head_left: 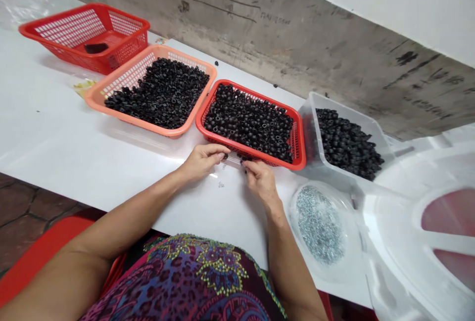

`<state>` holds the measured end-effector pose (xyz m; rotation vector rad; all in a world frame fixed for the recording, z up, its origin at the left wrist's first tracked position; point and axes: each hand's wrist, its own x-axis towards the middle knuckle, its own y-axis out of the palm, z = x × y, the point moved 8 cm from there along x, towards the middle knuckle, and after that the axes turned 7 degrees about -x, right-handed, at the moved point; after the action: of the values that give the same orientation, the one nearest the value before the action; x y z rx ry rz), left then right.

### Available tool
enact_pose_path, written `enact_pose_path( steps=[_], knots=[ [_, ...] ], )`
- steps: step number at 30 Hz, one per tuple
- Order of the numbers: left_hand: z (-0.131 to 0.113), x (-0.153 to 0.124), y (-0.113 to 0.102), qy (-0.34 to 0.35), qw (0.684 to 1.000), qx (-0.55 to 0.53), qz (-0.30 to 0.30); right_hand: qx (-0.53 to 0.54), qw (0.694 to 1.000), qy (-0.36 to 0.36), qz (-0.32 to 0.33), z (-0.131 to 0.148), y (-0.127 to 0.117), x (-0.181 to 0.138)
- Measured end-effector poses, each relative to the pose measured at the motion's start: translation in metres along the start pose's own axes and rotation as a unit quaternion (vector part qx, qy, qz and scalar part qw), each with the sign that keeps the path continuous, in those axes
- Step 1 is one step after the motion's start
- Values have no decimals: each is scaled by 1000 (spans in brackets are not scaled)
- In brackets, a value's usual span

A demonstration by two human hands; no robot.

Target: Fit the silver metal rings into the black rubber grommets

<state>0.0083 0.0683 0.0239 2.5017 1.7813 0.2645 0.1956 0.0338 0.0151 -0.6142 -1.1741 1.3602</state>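
Note:
My left hand (205, 161) pinches a small black part (225, 156) between thumb and fingers, just in front of the red basket (249, 149). Close by on the right, my right hand (260, 178) has its fingers closed on another small black part (244, 160). Both hands are low over the white table, apart from each other. Black ring-like parts (252, 120) with round openings fill the red basket. A few tiny bits (221, 184) lie on the table between my forearms.
An orange basket (174, 130) of smaller black pieces stands left, with a red basket (122, 46) beyond it. On the right are a clear bin (315, 123) of black parts, a dish of small shiny pieces (321, 224) and a white plastic chair (393, 212). The wall borders the table's back.

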Motion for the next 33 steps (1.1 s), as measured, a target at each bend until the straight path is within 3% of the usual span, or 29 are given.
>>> enact_pose_path(
  steps=[3,6,11,17,26,29,33],
  knots=[
    [10,0,-2,-102,989,-103,-36,-26,998,-51,-4,24,12,1],
    [15,-1,-4,-151,970,-180,-70,-67,996,-65,18,39,25,6],
    [15,-2,-5,-164,958,-217,-90,-122,989,-55,61,43,42,11],
    [20,-3,-4,-176,960,-199,-86,-130,988,-37,68,39,42,10],
    [32,-6,5,-192,971,-140,-42,115,989,29,84,29,16,5],
    [31,-7,9,-182,979,-89,-32,206,971,67,96,25,10,4],
    [24,-7,15,-141,990,-4,18,329,923,131,152,23,15,1]
  ],
)
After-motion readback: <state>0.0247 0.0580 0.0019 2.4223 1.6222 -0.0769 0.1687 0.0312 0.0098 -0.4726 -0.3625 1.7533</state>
